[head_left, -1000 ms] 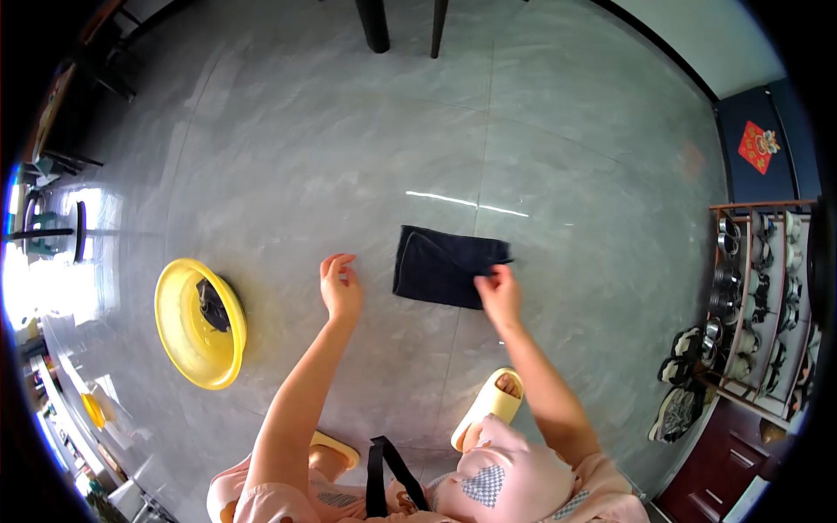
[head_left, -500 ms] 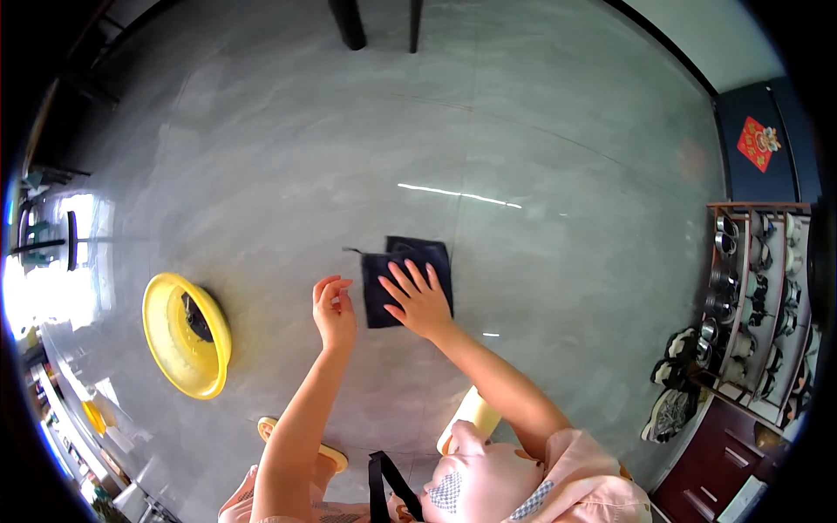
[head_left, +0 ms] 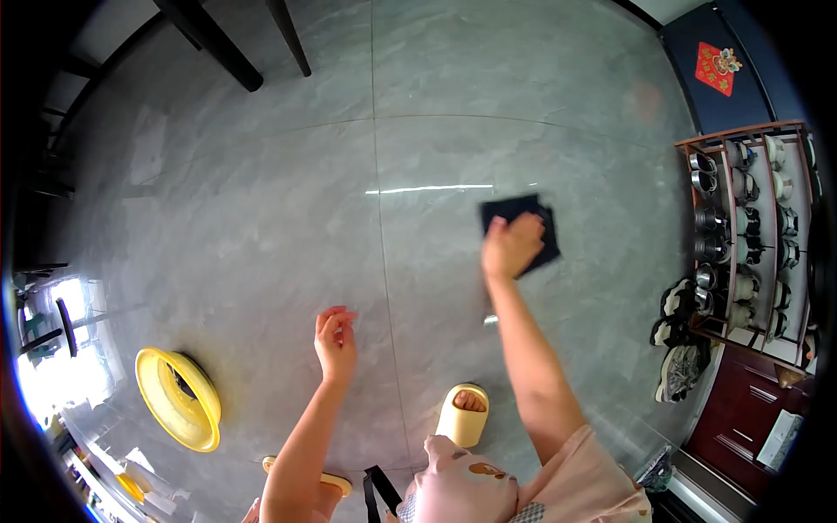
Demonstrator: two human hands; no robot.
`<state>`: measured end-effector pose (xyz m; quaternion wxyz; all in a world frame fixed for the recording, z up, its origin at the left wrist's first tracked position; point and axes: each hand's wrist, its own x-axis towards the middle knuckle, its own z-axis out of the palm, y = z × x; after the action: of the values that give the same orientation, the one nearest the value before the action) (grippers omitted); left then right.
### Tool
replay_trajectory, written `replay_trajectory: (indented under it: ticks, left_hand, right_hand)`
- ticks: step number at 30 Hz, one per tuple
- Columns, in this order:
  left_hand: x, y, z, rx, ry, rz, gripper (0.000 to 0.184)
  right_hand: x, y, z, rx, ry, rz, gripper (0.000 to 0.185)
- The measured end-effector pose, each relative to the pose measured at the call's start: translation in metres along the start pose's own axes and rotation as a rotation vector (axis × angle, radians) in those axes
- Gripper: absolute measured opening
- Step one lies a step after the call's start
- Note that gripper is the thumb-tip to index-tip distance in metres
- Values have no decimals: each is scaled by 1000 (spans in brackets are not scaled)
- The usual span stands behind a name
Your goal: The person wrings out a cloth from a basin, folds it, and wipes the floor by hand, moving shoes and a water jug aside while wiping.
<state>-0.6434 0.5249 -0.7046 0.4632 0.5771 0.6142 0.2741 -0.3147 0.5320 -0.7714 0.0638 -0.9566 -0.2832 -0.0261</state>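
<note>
A small folded dark cloth (head_left: 547, 247) lies on the grey floor, right of centre. My right hand (head_left: 513, 247) is on top of it, blurred, with its fingers bent over the cloth. Left of centre, my left hand (head_left: 335, 344) hovers above the floor with its fingers curled together; whether anything is inside the curl is too small to tell. A yellow basin (head_left: 154, 394) stands at the lower left, tilted in this view, with something dark (head_left: 181, 381) inside.
A shoe rack (head_left: 741, 235) stands at the right, with shoes (head_left: 682, 370) on the floor beside it. Dark furniture legs (head_left: 218, 48) reach down at the upper left. My foot in a yellow slipper (head_left: 460, 427) is below. A dark red cabinet (head_left: 741, 414) stands lower right.
The cloth, folded smaller than a second ago, has moved to the right under my right hand. That hand was spread flat on it half a second ago. The view has shifted.
</note>
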Motion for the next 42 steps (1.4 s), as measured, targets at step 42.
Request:
replay_trajectory:
  ticks: [42]
  left_hand:
    - [89, 279, 224, 511, -929, 626, 35]
  right_hand:
    - [27, 133, -17, 332, -189, -549, 66]
